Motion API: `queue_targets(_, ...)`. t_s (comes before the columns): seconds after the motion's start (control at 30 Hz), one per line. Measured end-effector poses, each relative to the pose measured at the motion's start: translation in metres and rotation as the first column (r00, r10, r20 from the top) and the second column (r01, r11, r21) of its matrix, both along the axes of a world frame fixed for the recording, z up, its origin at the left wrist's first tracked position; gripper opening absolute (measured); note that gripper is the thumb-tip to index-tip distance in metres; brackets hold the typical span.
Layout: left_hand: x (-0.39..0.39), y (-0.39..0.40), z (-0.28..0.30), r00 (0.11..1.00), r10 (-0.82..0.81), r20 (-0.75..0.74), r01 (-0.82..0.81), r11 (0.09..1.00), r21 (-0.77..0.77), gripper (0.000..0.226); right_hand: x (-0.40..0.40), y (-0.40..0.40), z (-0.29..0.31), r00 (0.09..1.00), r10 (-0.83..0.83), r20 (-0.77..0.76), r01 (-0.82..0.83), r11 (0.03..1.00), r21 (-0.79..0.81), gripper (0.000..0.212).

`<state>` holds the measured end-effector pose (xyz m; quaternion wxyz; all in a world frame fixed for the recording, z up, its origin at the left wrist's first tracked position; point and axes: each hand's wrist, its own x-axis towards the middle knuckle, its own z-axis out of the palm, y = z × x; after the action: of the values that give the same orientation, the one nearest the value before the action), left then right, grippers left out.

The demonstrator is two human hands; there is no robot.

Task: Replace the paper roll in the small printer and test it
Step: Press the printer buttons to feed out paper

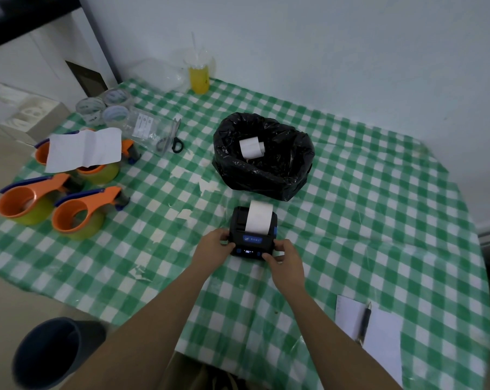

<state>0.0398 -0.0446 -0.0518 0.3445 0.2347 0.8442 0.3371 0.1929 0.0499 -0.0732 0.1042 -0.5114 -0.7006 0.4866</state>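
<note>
A small black printer [239,220] with blue trim stands on the green checked tablecloth, its little display lit. A strip of white paper [259,216] comes out of its top and curls away from me. My left hand [214,244] grips the printer's left side. My right hand [283,256] holds its right front corner, with the thumb on the front panel by the display. Behind the printer, a black plastic bag [266,175] stands open with a white paper roll [251,147] lying inside.
Three orange tape dispensers [77,212] and a white sheet [83,149] lie at the left. Scissors [172,137], clear tape rolls [114,112] and a yellow drink cup [199,76] sit at the back. A notepad with a pen [365,323] lies near right. A dark bin [49,353] stands on the floor.
</note>
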Motion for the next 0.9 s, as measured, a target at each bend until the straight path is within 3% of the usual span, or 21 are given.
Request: queue_targets(0.9,0.0005,0.0022,0.0038,0.997,-0.033,-0.062,0.029,0.997,-0.066,0.032,-0.0002,0.0005,0.0078,1.000,-0.005,-0.006,0.004,1.000,-0.016,0.032)
